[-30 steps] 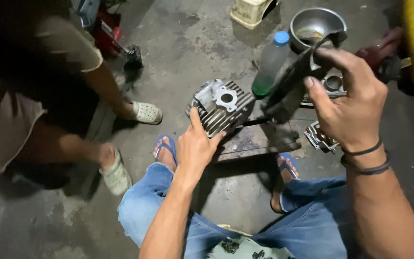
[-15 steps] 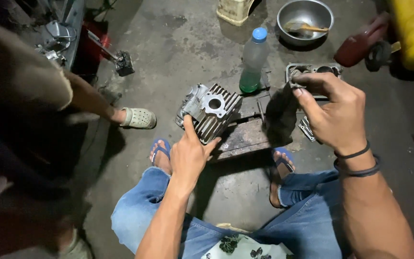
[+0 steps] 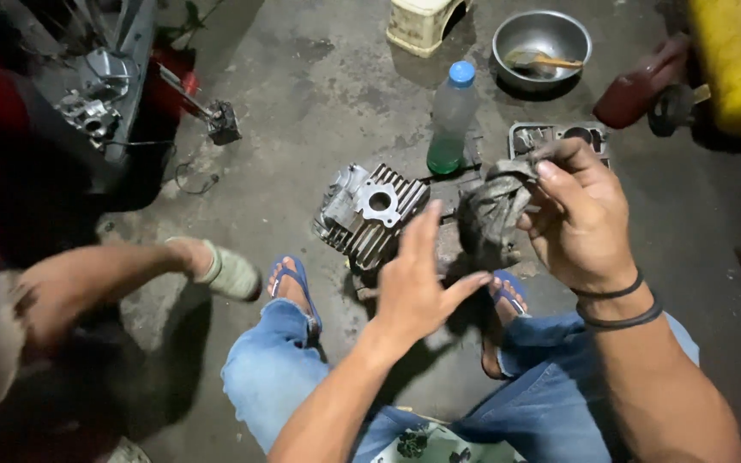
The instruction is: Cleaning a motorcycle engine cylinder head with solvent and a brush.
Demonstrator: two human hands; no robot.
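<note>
My right hand [image 3: 581, 219] holds a dirty grey rag [image 3: 490, 214] pinched between thumb and fingers, hanging in front of me. My left hand [image 3: 418, 283] is raised with fingers spread, empty, thumb close to the rag's lower edge. Just beyond it on the concrete floor lies a finned metal engine cylinder [image 3: 370, 214]. A second grey metal engine part [image 3: 555, 135] lies behind my right hand, partly hidden by it. My feet in blue flip-flops [image 3: 295, 283] rest on either side.
A clear plastic bottle [image 3: 450, 120] with a blue cap and green liquid stands behind the cylinder. A steel bowl [image 3: 542, 47] with a brush, a yellow container [image 3: 735, 64] and a red can [image 3: 636, 90] sit at the back right. Another person [image 3: 70, 291] squats at left by a motorcycle [image 3: 96, 111].
My left hand lifted off the finned cylinder and opened. My right hand drew the rag nearer, toward the left hand. The view swung left and the other person shifted.
</note>
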